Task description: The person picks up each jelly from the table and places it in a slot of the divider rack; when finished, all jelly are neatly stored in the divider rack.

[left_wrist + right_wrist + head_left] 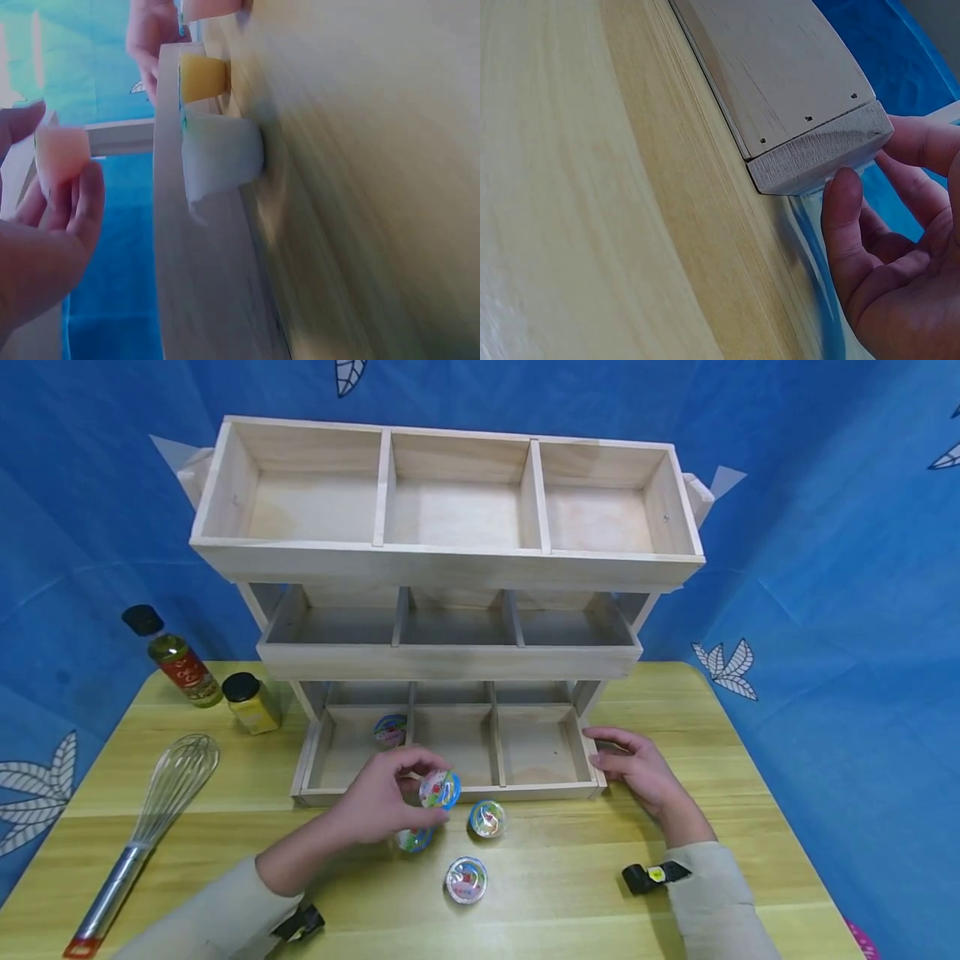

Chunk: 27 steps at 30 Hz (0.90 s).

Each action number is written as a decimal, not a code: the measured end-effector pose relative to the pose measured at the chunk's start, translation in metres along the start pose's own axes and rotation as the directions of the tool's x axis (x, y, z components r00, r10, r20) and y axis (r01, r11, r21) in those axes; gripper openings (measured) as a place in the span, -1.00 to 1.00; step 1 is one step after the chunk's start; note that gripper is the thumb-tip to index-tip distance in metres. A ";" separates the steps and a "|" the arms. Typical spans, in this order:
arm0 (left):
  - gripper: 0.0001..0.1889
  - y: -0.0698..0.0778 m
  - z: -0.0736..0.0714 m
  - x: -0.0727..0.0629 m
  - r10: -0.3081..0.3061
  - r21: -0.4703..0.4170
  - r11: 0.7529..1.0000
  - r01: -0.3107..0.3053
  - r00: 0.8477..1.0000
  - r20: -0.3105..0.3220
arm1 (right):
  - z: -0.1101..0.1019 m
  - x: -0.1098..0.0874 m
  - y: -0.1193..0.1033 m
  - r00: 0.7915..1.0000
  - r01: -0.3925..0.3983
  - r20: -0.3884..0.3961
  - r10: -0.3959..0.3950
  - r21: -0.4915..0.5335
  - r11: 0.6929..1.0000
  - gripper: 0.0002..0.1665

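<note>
My left hand [380, 797] grips a small pink jelly cup [63, 155] with a blue-edged printed lid, just in front of the lowest tier of a wooden shelf [450, 662]. Another jelly cup [390, 729] lies in that tier's left compartment. On the table are a whitish cup [223, 152], partly under the left hand in the head view, a yellow cup [202, 78] and a cup nearer the front [467, 881]. My right hand [639, 768] rests its fingertips against the right end of the lowest tier, fingers loosely bent.
A whisk [161, 802] lies at the table's left. Behind it stand an oil bottle [182, 662] and a yellow jar with a black lid [252, 703]. The shelf's upper two tiers [450, 568] overhang the lowest one. A blue cloth [825, 568] hangs behind.
</note>
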<state>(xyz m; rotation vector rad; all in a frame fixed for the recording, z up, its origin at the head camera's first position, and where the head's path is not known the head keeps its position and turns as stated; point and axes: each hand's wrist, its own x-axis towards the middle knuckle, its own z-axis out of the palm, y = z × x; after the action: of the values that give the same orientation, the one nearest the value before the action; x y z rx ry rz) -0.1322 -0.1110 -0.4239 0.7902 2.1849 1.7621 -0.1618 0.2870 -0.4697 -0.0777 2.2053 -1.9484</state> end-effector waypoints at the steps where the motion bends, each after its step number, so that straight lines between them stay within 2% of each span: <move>1: -0.50 -0.001 0.002 0.004 -0.002 0.004 1.000 0.002 1.000 -0.031 | 0.000 0.000 0.000 1.000 0.002 0.001 -0.002 -0.002 1.000 -0.41; 6: -0.49 -0.006 0.009 0.025 -0.009 -0.015 1.000 0.006 0.986 -0.164 | 0.000 0.000 0.001 1.000 0.006 -0.003 -0.006 0.001 1.000 -0.42; 10: -0.49 -0.014 0.015 0.041 -0.035 -0.037 0.999 0.028 0.972 -0.234 | 0.000 0.000 0.001 1.000 0.002 -0.007 -0.002 0.013 1.000 -0.43; 13: -0.48 -0.020 0.020 0.052 -0.071 -0.022 0.997 0.068 0.958 -0.277 | 0.000 0.001 0.001 1.000 -0.001 -0.004 0.001 0.022 1.000 -0.42; 17: -0.47 -0.028 0.024 0.064 -0.099 0.026 0.993 0.112 0.945 -0.311 | 0.000 0.001 0.001 1.000 -0.004 0.001 0.004 0.016 1.000 -0.42; 25: -0.43 -0.042 0.025 0.086 -0.118 0.159 0.971 0.179 0.936 -0.331 | 0.000 0.000 0.000 1.000 -0.002 -0.001 0.002 -0.001 1.000 -0.42; 27: -0.44 -0.045 0.026 0.090 -0.117 0.158 0.971 0.179 0.934 -0.337 | 0.000 0.000 0.000 1.000 -0.001 -0.001 0.001 -0.003 1.000 -0.42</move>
<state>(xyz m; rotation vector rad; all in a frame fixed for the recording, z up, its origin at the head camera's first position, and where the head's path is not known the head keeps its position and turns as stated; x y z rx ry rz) -0.2058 -0.0472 -0.4600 0.3718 2.5756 1.7318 -0.1621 0.2866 -0.4695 -0.0762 2.2088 -1.9454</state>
